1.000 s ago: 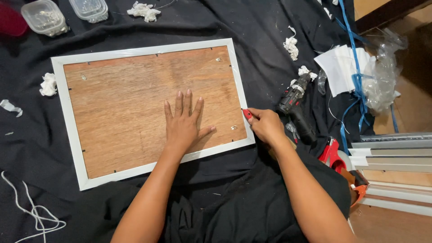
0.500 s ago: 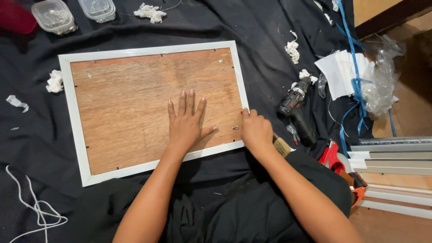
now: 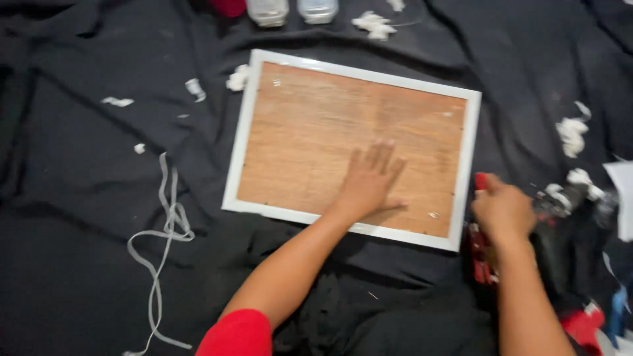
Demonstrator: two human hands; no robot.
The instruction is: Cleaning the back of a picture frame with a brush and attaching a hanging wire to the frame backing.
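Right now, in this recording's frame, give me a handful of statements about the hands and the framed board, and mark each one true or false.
1. The left hand lies flat, fingers spread, on the brown wooden backing board. True.
2. The white rectangular frame rests on a black cloth. True.
3. The right hand presses on the middle of the board. False: it is off the frame's right edge, closed around a red-tipped tool.
4. A white cord lies on top of the board. False: it lies on the cloth, left of the frame.
5. Two clear plastic containers sit beyond the frame's far edge. True.
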